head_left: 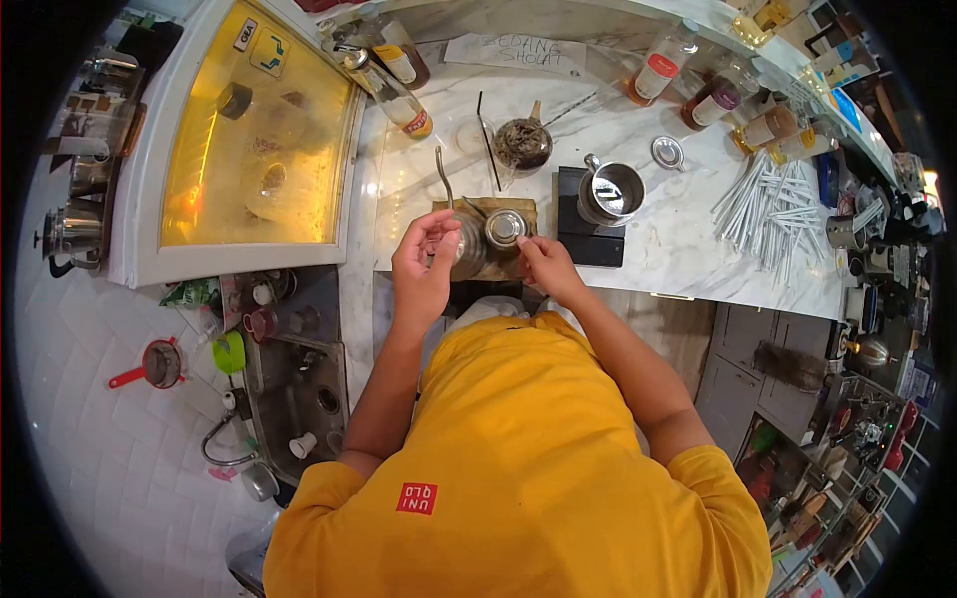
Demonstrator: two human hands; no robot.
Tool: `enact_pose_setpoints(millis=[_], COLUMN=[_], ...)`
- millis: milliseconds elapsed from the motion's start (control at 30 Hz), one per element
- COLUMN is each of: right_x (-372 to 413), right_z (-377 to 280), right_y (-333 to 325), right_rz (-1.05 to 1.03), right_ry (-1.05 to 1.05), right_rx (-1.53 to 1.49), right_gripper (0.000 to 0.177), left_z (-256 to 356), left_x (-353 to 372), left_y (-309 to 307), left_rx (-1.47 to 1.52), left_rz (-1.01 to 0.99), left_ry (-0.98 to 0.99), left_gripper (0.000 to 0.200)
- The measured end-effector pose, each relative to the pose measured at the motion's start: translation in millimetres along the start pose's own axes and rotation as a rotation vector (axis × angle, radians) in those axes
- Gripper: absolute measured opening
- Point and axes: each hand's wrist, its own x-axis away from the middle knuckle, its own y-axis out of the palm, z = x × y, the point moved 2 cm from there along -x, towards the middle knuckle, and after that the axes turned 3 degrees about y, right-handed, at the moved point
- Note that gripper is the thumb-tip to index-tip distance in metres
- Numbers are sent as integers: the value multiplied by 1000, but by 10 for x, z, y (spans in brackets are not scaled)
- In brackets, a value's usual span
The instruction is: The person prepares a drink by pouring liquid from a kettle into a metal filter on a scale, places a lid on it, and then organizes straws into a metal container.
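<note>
Wooden board (513,206): rectangular, rough, on marbled counter (678,239). Clear cylindrical glass (469,249) on board's left part; left hand (422,267) fingers wrapped round it. Round steel cup (505,228) at board centre; right hand (548,269) fingers curled just beside it, grip indeterminate.

There are two hands (424,267) (548,267), one glass (467,247), one steel cup (505,228), one steel jug (610,194), one scale (588,244), one wooden board (523,206).
</note>
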Motion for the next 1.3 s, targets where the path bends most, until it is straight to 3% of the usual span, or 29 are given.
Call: enact_pose_setpoints(millis=[400,767,1067,1300], right_x=[101,1158,2107,2247], right_z=[43,-187,-867,-966], right_y=[179,-146,-699,-1357], right_rz=[203,262,417,469], right_ry=[-130,-171,-288,-326], right_rx=[-92,-210,-279,-302], right_gripper=[46,37,35,31], left_z=[-101,-117,-82,200], left_x=[-192,-234,-239,-346], left_y=[-138,-165,317,883], left_rx=[9,9,-88,-330], left_rz=[-139,-180,-313,-392], left_ry=[20,14,87,203], left_gripper=[41,38,40,67])
